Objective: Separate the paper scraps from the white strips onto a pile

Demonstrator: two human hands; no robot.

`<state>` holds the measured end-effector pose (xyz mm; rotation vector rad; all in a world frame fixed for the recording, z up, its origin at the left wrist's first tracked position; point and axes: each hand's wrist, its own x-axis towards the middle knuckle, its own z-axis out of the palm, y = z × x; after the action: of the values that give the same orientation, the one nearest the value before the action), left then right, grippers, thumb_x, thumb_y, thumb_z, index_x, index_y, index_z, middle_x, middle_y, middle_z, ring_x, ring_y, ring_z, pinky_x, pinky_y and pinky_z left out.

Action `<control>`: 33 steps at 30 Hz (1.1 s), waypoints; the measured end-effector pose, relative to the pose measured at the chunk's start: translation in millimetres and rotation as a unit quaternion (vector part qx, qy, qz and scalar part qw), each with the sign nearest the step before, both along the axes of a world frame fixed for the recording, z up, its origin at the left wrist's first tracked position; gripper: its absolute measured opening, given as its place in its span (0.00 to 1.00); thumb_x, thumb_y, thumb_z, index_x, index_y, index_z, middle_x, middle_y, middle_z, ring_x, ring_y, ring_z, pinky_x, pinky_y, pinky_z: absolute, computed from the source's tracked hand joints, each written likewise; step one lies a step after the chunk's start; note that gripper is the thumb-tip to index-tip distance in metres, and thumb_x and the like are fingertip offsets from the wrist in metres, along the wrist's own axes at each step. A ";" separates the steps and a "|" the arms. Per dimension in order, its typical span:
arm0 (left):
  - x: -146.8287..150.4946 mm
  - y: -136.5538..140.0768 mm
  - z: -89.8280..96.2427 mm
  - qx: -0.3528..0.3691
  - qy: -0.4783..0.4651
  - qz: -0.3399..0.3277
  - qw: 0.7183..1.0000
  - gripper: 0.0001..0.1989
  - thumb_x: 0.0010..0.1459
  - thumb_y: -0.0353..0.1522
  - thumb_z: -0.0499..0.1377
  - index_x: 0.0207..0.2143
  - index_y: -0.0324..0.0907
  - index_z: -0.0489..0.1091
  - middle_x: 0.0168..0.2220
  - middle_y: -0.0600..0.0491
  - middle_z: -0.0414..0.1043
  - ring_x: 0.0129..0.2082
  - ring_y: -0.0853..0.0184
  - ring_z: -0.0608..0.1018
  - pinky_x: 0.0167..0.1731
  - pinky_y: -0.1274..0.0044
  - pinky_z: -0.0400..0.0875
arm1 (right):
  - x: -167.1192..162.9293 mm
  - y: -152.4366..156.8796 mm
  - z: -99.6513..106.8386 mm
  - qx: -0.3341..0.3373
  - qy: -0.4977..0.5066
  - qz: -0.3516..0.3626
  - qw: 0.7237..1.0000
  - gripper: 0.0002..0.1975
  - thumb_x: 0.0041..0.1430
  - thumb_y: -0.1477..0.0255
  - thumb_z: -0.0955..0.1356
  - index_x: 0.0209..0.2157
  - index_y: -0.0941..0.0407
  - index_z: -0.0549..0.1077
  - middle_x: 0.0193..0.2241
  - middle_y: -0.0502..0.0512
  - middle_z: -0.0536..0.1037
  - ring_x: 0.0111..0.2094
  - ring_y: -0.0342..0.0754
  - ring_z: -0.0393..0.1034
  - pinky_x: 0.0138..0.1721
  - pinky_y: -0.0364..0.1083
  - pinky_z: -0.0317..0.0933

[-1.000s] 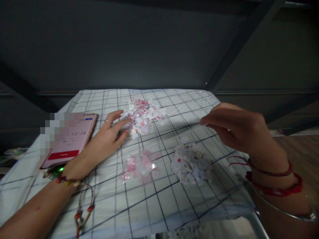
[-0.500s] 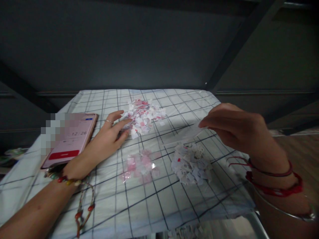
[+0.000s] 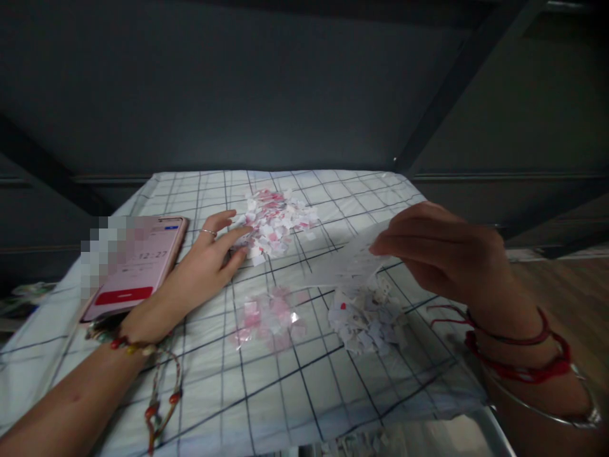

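My left hand (image 3: 212, 254), a ring on one finger, rests with fingers apart at the left edge of a pile of white and pink paper scraps (image 3: 278, 222). The fingertips touch the scraps. On the right, my right hand (image 3: 440, 251) is closed on a thin whitish sheet (image 3: 342, 263), partly see-through and smeared by motion. I cannot make out whether it is paper or plastic. It hangs above a second pile of mostly white paper scraps (image 3: 368, 317), hiding its far edge. Between the hands and nearer to me lies a loose group of shiny pink and clear plastic pieces (image 3: 271, 317).
A phone (image 3: 137, 266) with a running timer lies beside my left forearm. Everything stands on a white checked cloth (image 3: 266, 406) over a small table. A dark panel (image 3: 266, 95) rises behind it. Below the front edge, a container (image 3: 457, 438) shows in part.
My right hand has shifted slightly left, and the sheet in it has tilted, showing more of its face. My left hand stays in place. The timer has advanced one second.
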<state>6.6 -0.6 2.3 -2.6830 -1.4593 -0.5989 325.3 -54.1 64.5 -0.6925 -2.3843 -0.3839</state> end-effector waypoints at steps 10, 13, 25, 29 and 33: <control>0.2 -0.5 0.8 -0.008 -0.008 -0.003 1.000 0.21 0.64 0.39 0.44 0.53 0.41 0.64 0.59 0.44 0.52 0.59 0.56 0.62 0.59 0.61 0.58 | -0.3 5.5 -4.4 -0.004 -0.007 -0.008 1.000 0.14 0.56 0.86 0.62 0.36 0.52 0.68 0.27 0.48 0.74 0.30 0.44 0.67 0.31 0.46 0.63; -0.3 -0.1 0.4 -0.002 -0.013 -0.006 1.000 0.21 0.64 0.38 0.44 0.53 0.41 0.64 0.59 0.44 0.53 0.59 0.56 0.62 0.59 0.61 0.59 | -3.8 4.7 -4.6 0.017 0.018 -0.028 0.999 0.14 0.57 0.85 0.62 0.36 0.52 0.69 0.28 0.49 0.74 0.32 0.45 0.67 0.32 0.46 0.63; -1.1 0.9 -1.6 -0.011 -0.026 -0.010 1.000 0.21 0.63 0.39 0.44 0.54 0.41 0.64 0.58 0.43 0.52 0.59 0.55 0.62 0.59 0.60 0.58 | -25.1 20.1 -22.3 0.114 -0.018 -0.062 0.991 0.12 0.57 0.86 0.61 0.36 0.56 0.67 0.26 0.49 0.76 0.30 0.44 0.64 0.30 0.46 0.55; -0.7 0.1 0.1 -0.018 -0.027 -0.007 0.999 0.21 0.63 0.39 0.44 0.53 0.40 0.64 0.58 0.43 0.52 0.59 0.54 0.62 0.60 0.59 0.58 | -26.2 16.5 -18.9 0.107 0.008 -0.055 0.993 0.12 0.56 0.87 0.62 0.37 0.56 0.67 0.27 0.49 0.76 0.31 0.44 0.64 0.31 0.46 0.55; -0.1 -0.2 0.6 -0.019 -0.028 -0.009 0.999 0.21 0.63 0.39 0.45 0.53 0.40 0.64 0.58 0.43 0.52 0.59 0.54 0.62 0.59 0.59 0.58 | -26.9 17.8 -20.4 0.118 0.000 -0.068 0.991 0.12 0.58 0.86 0.61 0.37 0.55 0.67 0.27 0.49 0.76 0.31 0.45 0.64 0.31 0.46 0.55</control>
<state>6.4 -0.7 2.9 -2.7321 -1.4752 -0.6587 298.4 -36.4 44.1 -0.7453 -2.2494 -0.7118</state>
